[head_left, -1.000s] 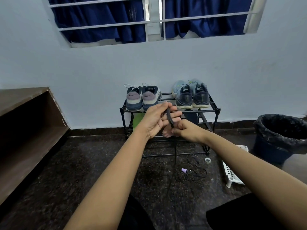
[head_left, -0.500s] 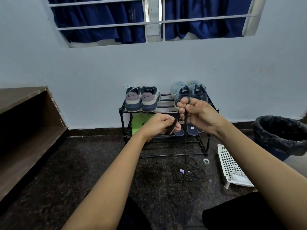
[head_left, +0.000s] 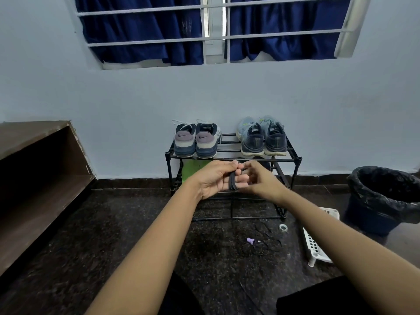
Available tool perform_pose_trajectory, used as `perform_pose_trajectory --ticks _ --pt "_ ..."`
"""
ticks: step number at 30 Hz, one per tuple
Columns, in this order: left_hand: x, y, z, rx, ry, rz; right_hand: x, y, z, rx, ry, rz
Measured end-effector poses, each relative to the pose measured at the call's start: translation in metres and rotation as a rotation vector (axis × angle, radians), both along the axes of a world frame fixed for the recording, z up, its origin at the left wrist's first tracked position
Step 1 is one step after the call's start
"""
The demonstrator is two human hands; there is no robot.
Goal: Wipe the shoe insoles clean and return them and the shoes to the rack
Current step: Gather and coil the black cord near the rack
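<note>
Holding: the left hand (head_left: 212,179) and right hand (head_left: 261,181) meet fingertip to fingertip in front of the rack (head_left: 295,159). A dark cord (head_left: 233,185) is looped round the left fingers, and the right thumb and forefinger pinch it near the top.
Shoes: four, in two pairs, heels toward me on the top shelf. The grey-and-purple pair (head_left: 196,140) is on the left and the navy pair (head_left: 263,139) on the right, both just above and behind the hands, untouched.
Insoles: one green insole (head_left: 193,170) on the lower shelf, just left of the left hand. The hands hide the rest of that shelf.
Floor: one bin (head_left: 386,194), one white basket (head_left: 313,248), one tape roll (head_left: 283,227), one purple cap (head_left: 250,241) beside a black tangle.
Change: half a second ago the right hand was up before the navy pair, drawing the cord taut. Now it is down against the left.
</note>
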State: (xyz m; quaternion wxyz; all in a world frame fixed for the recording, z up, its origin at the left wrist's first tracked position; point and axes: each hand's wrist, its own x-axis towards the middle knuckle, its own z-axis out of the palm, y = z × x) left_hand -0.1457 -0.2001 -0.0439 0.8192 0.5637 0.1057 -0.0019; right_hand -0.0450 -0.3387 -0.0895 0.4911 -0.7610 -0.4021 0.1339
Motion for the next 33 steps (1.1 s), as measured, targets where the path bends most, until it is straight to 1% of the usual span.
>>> perform_pose_trajectory --ticks 1,4,7,11,14,18,21,24,25,27,28,29,30,32,33 --pt "0.000 0.000 0.001 -0.020 0.003 0.018 -0.004 0.005 -0.002 0.034 -0.054 0.007" --pt "-0.001 -0.002 0.004 -0.032 0.010 0.042 -0.015 0.016 -0.002 0.173 -0.119 0.005" --pt "-0.001 -0.003 0.004 -0.037 0.004 0.053 -0.019 0.021 -0.002 0.241 -0.119 -0.027" --pt "0.000 -0.004 0.004 -0.008 -0.016 0.081 -0.018 0.024 -0.006 0.206 0.041 0.033" --pt "0.001 -0.004 0.003 0.018 -0.065 0.155 -0.019 0.022 -0.003 0.134 0.228 0.085" --pt "0.006 0.005 0.000 0.042 -0.145 0.256 -0.026 0.014 0.007 -0.007 0.438 0.278" --pt "0.009 0.010 -0.004 0.229 -0.145 0.318 -0.026 0.007 0.016 -0.033 0.544 0.351" --pt "0.012 0.013 -0.010 0.465 -0.156 0.339 -0.027 0.004 0.025 0.047 0.634 0.333" --pt "0.012 0.015 -0.012 0.587 -0.173 0.334 -0.027 0.003 0.029 0.088 0.658 0.317" --pt "0.014 0.017 -0.018 0.882 -0.176 0.265 -0.026 0.002 0.034 0.184 0.674 0.274" --pt "0.014 0.016 -0.020 0.984 -0.152 0.208 -0.024 0.000 0.038 0.242 0.678 0.245" --pt "0.013 0.014 -0.022 1.017 -0.123 0.147 -0.021 -0.002 0.042 0.303 0.684 0.217" --pt "0.011 0.010 -0.021 0.958 -0.094 0.085 -0.018 -0.004 0.046 0.357 0.688 0.190" --pt "0.006 0.003 -0.016 0.761 -0.068 -0.014 -0.009 -0.011 0.052 0.445 0.715 0.121" --pt "0.005 0.003 -0.013 0.697 -0.061 -0.053 -0.004 -0.015 0.055 0.481 0.735 0.069"
